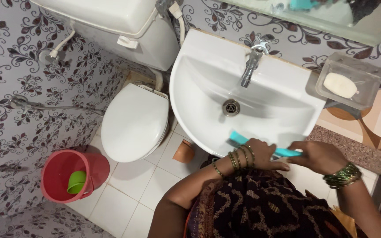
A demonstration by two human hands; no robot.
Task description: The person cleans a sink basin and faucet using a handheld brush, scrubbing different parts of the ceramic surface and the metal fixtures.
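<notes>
A turquoise scrubbing brush (239, 139) lies across the front rim of the white wash basin (208, 88). My left hand (263, 154) grips the brush near its middle, with bangles on the wrist. My right hand (318, 155) holds the far end of the brush handle, green bangles on its wrist. Both hands rest at the basin's near edge. The brush head touches the inside of the bowl just below the drain (231, 107).
A metal tap (251, 66) stands at the basin's back. A clear soap dish with a white soap bar (340, 85) hangs at the right. A white toilet (133, 121) with shut lid stands left, a red bucket (54, 176) holding a green mug beside it.
</notes>
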